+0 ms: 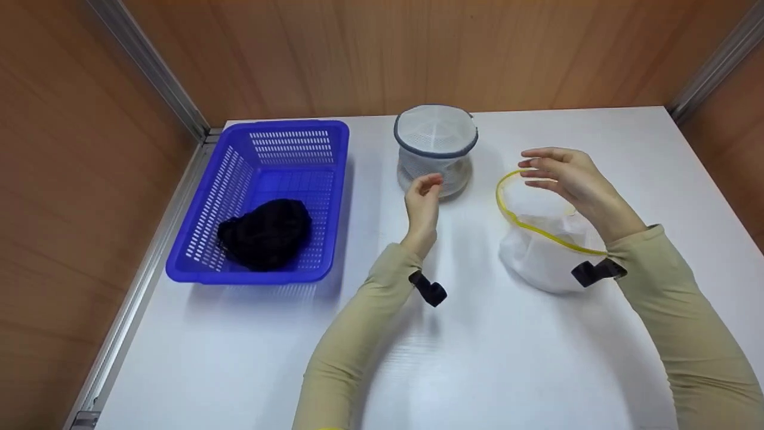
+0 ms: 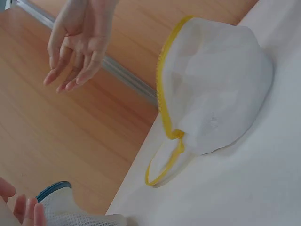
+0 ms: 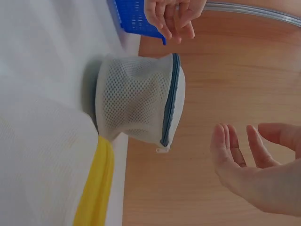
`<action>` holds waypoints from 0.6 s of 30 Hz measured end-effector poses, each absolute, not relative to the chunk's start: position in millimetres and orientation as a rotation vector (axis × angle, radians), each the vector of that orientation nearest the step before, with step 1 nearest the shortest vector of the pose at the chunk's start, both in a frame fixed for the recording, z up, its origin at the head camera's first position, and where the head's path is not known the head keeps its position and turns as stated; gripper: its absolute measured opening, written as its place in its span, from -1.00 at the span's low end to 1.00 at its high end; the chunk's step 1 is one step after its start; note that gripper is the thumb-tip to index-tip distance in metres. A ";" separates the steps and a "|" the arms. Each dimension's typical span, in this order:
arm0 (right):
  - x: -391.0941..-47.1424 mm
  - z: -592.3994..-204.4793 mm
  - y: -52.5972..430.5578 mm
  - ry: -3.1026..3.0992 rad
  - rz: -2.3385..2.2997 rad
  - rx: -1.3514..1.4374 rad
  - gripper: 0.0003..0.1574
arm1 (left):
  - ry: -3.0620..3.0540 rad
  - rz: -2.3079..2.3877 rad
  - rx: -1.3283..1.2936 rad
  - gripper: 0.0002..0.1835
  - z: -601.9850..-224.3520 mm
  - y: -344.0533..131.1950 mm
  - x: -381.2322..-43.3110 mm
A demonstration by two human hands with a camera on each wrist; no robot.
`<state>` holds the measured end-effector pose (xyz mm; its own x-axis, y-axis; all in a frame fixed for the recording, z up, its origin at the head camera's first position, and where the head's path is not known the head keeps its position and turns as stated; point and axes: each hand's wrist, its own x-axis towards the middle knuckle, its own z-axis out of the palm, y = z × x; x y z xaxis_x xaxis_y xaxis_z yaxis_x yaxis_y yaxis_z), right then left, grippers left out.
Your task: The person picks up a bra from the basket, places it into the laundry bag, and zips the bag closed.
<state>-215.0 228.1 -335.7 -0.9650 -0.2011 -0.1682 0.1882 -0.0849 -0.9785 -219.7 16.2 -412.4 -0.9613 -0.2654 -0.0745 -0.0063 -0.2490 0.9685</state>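
Observation:
A white mesh laundry bag with a yellow edge (image 1: 540, 257) stands on the table with its mouth spread, its side resting in soft folds. Above its rim hovers my right hand (image 1: 567, 176), fingers loosely bent, nothing held. In the left wrist view a yellow loop (image 2: 164, 165) hangs from that bag's edge. My left hand (image 1: 422, 209) is raised in front of a round mesh laundry bag with a blue-grey zip (image 1: 436, 134); its fingers are relaxed and hold nothing. In the right wrist view this zipped bag (image 3: 134, 99) stands apart from both hands, its zip pull showing.
On the left of the white table (image 1: 477, 358) sits a blue plastic basket (image 1: 253, 278) with slotted walls. Bunched black cloth (image 1: 268, 233) lies inside it. Wood-patterned panels (image 1: 418, 54) with metal rails close off the back and sides.

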 end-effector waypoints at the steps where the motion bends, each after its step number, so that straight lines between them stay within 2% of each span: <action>1: -212.6 -336.4 231.5 1.959 -2.119 -0.045 -0.79 | -1.839 -2.338 0.310 -0.81 -414.5 21.1 -217.4; 10: -198.4 -344.2 260.3 2.363 -1.857 -0.079 -0.69 | -1.959 -2.424 0.196 -0.81 -426.3 56.7 -200.6; 18: -188.7 -352.2 292.6 2.362 -1.969 -0.070 -0.80 | -1.979 -2.549 0.266 -0.87 -434.2 80.5 -192.5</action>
